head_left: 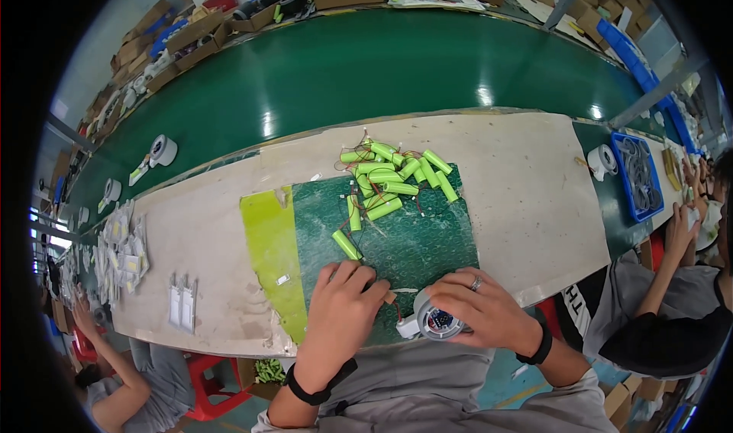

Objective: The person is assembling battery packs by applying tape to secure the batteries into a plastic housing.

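Note:
My right hand (489,307), wearing a ring, grips a small handheld fan (440,320) with a round white-grey head. Its open face shows a dark circuit board, and a short white neck points left. Fingers of my left hand (343,307) are pinched together at a small brown piece (390,297) beside the fan, where a thin red wire shows. Just beyond the left fingertips lies one lime-green cylindrical battery (346,244). Farther off, a loose pile of such batteries (385,177) with thin red and black leads rests on the green mat (427,238).
A yellow-green strip (273,242) borders the mat's left side. White flat parts (182,303) and bagged pieces (122,246) lie to the left. Beyond the table runs a green conveyor belt (343,59). At right stands a blue tray (637,177) of grey parts. Co-workers sit on both sides.

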### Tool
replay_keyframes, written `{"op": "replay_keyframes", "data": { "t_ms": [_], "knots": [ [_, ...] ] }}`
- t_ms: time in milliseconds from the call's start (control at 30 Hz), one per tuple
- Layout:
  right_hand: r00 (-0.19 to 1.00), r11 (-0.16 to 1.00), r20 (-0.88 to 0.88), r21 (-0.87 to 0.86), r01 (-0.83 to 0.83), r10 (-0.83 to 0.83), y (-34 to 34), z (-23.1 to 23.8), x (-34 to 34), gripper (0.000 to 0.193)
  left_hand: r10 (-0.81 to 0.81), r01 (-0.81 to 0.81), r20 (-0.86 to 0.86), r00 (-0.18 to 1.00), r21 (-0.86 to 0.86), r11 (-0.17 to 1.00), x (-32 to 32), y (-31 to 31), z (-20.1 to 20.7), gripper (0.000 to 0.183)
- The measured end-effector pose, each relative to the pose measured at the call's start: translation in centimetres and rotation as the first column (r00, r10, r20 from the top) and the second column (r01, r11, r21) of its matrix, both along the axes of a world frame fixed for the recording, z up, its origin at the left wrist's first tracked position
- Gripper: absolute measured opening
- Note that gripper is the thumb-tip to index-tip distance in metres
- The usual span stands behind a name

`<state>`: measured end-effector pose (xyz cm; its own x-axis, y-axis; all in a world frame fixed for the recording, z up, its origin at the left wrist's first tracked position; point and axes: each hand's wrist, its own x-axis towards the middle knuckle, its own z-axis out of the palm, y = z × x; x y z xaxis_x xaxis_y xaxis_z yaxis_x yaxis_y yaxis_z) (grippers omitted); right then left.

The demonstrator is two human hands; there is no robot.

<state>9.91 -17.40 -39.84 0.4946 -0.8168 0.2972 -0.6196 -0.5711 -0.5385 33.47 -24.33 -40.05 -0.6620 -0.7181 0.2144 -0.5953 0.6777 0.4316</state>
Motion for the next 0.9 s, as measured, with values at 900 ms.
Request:
{"op": "replay_keyframes", "data": {
  "t_ms": [900],
  "knots": [
    [0.998, 0.998, 0.056, 0.047, -0.036, 0.034, -0.39, -0.57, -0.6, 0.066, -0.038, 0.038, -0.043, 0.998, -0.003, 0.999, -0.31, -0.12, -0.67, 0.019]
  ]
}}
